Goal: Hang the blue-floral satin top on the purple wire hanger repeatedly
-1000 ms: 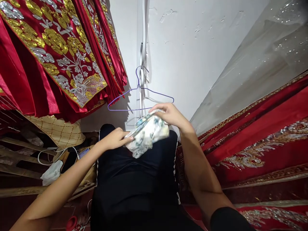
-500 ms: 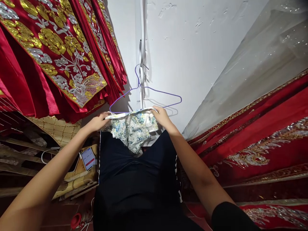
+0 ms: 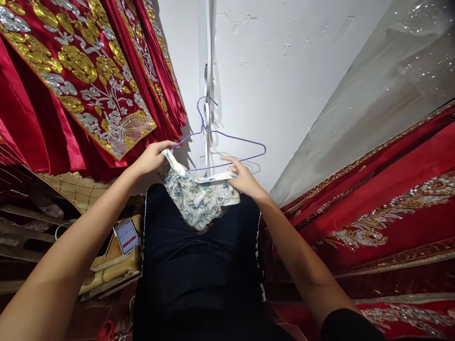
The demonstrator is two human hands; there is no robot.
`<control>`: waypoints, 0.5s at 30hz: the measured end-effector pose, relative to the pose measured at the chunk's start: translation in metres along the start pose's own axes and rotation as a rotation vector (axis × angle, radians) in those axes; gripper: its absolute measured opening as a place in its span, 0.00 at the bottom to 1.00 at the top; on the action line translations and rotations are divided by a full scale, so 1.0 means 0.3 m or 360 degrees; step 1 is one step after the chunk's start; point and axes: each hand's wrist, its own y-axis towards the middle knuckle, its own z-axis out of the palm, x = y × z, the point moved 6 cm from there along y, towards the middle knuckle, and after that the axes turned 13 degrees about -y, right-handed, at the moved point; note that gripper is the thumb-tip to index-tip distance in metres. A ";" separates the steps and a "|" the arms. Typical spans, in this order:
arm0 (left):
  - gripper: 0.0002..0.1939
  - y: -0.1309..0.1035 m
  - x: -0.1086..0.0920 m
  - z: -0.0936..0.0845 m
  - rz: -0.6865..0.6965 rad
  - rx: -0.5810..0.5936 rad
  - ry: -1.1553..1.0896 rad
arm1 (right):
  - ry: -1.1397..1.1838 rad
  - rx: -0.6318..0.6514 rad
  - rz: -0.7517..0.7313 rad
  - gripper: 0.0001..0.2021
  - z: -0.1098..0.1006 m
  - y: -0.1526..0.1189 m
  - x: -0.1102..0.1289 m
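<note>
A pale garment with a blue and green floral print (image 3: 204, 201) hangs between my hands, with a white band along its top edge. It looks like shorts, though the folds hide its full cut. My left hand (image 3: 156, 154) is closed on the left end of the band, close against the left corner of a purple wire hanger (image 3: 231, 136). My right hand (image 3: 243, 179) pinches the band's right end, its index finger stretched out near the lower bar. The hanger hangs by its hook from a white upright on the wall, and the band dips in the middle below the bar.
Red embroidered clothes (image 3: 117, 94) hang at the left. At the right are more red beaded garments (image 3: 391, 213) and a sheer sparkling cloth (image 3: 359, 104). A phone (image 3: 127, 236) showing a timer lies on a bamboo seat (image 3: 110, 272) at the lower left.
My left hand has risen with its end of the band to the hanger's left corner. My right hand has dropped slightly and its index finger has straightened. The band now slants.
</note>
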 end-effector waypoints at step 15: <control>0.07 0.046 0.094 -0.118 -0.0232 -0.0618 -0.0234 | 0.0233 0.0002 0.0359 0.16 -0.396 0.074 -0.113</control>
